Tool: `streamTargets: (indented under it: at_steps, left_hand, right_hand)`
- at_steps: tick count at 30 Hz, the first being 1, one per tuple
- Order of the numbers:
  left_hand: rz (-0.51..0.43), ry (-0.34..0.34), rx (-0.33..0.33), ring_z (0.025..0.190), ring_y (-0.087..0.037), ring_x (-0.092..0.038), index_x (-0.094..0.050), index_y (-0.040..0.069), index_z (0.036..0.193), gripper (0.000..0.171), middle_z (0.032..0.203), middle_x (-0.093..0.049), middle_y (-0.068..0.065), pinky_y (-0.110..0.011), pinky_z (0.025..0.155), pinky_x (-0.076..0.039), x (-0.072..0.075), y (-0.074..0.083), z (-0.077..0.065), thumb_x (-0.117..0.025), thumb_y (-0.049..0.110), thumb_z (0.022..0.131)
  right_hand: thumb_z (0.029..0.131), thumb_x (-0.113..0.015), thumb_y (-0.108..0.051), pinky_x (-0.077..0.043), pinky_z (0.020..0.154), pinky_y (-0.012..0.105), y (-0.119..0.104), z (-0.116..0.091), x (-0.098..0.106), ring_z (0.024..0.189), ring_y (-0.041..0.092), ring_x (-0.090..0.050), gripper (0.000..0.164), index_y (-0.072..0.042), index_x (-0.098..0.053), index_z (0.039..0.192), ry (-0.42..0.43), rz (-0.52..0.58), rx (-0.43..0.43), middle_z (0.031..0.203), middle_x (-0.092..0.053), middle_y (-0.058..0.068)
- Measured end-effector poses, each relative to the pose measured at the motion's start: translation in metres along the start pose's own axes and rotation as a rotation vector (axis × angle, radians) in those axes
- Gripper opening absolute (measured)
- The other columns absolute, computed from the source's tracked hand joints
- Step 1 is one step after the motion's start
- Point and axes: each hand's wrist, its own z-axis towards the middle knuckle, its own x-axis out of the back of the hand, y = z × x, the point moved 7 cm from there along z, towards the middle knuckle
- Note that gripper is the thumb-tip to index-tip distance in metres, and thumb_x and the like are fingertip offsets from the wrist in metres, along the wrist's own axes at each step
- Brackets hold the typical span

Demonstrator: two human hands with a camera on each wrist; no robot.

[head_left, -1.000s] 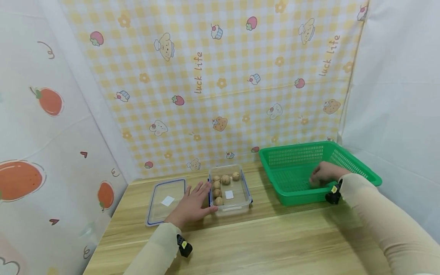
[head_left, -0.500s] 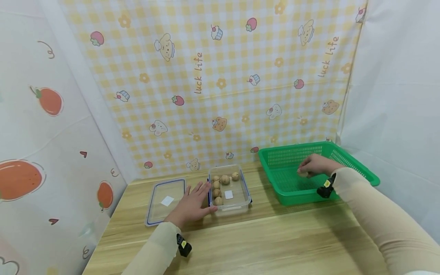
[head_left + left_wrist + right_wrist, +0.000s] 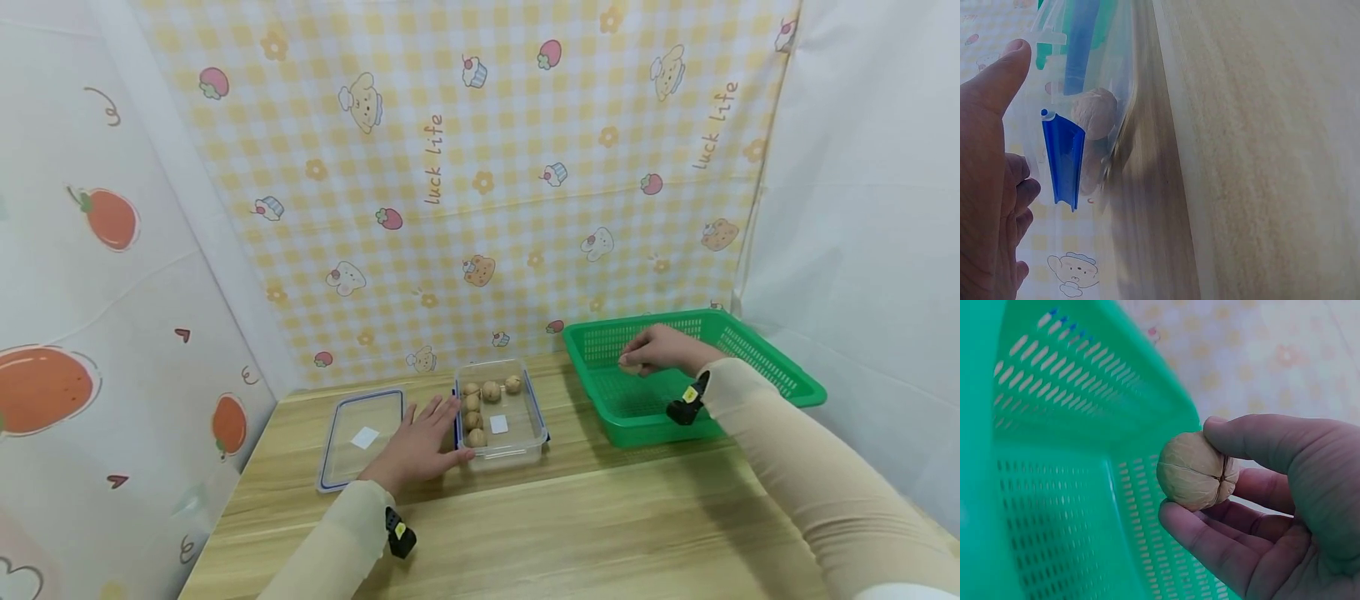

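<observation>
Between thumb and fingers, my right hand (image 3: 663, 348) pinches a walnut (image 3: 1192, 470) above the floor of a green plastic basket (image 3: 637, 433). The walnut's ridged seam shows clearly in the right wrist view. My left hand (image 3: 420, 443) lies with fingers straight against the left side of a clear plastic box (image 3: 517, 450), thumb at its near corner. Several walnuts (image 3: 472, 421) sit in the box, most in a row along its left wall. A blue side latch (image 3: 1065, 159) of the box hangs open in the left wrist view, beside my fingers.
A clear lid (image 3: 365, 437) with a blue seal lies flat on the wooden table (image 3: 570, 533), left of the box. Behind stands a yellow checked cloth (image 3: 480, 225). White sheeting (image 3: 862, 208) closes off the right side.
My right hand has risen from low in the basket and moved left with the walnut, now visible in its fingers. The left hand and the box have stayed in place.
</observation>
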Motion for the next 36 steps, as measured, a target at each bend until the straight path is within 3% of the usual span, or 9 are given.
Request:
streamTargets:
  at_steps: [9,16,23,32,36]
  left_hand:
    - [-0.003,-0.010,0.009,0.155,-0.028,-0.013,-0.021,0.010,0.162,0.097,0.168,-0.021,-0.007,-0.062,0.121,-0.004,0.001,0.000,0.000,-0.042,0.075,0.094]
    - [0.004,-0.009,0.012,0.155,-0.028,-0.014,-0.023,0.010,0.162,0.095,0.167,-0.023,-0.007,-0.063,0.121,-0.005,0.003,0.002,0.000,-0.044,0.074,0.094]
    - [0.002,-0.005,0.005,0.154,-0.032,-0.017,-0.024,0.009,0.162,0.096,0.167,-0.024,-0.008,-0.064,0.120,-0.007,0.002,0.000,0.001,-0.043,0.074,0.094]
    - [-0.002,-0.007,-0.002,0.154,-0.032,-0.016,-0.023,0.009,0.162,0.096,0.167,-0.023,-0.009,-0.064,0.120,-0.006,0.001,0.000,0.001,-0.043,0.074,0.095]
    - [-0.003,-0.015,0.004,0.155,-0.031,-0.016,-0.021,0.010,0.162,0.096,0.167,-0.022,-0.008,-0.064,0.120,-0.008,0.000,0.000,0.001,-0.043,0.075,0.095]
  right_hand:
    - [0.101,-0.064,-0.025,-0.058,0.083,0.037,-0.028,0.008,-0.013,0.089,0.019,-0.069,0.046,0.008,-0.060,0.134,0.033,0.049,0.030,0.122,-0.068,0.018]
    - [0.101,-0.065,-0.027,-0.057,0.088,0.039,-0.048,0.018,-0.030,0.103,0.027,-0.068,0.049,0.006,-0.059,0.137,0.062,0.092,0.063,0.130,-0.064,0.021]
    - [0.099,-0.068,-0.027,-0.055,0.093,0.047,-0.073,0.028,-0.053,0.103,0.028,-0.070,0.044,0.001,-0.064,0.132,0.064,0.143,0.113,0.128,-0.066,0.019]
    - [0.097,-0.069,-0.020,-0.059,0.084,0.039,-0.098,0.041,-0.086,0.099,0.033,-0.070,0.040,0.003,-0.066,0.129,0.041,0.171,0.143,0.117,-0.071,0.015]
    - [0.096,-0.070,-0.016,-0.059,0.082,0.038,-0.105,0.044,-0.101,0.096,0.029,-0.071,0.038,0.004,-0.066,0.128,0.030,0.173,0.164,0.119,-0.070,0.016]
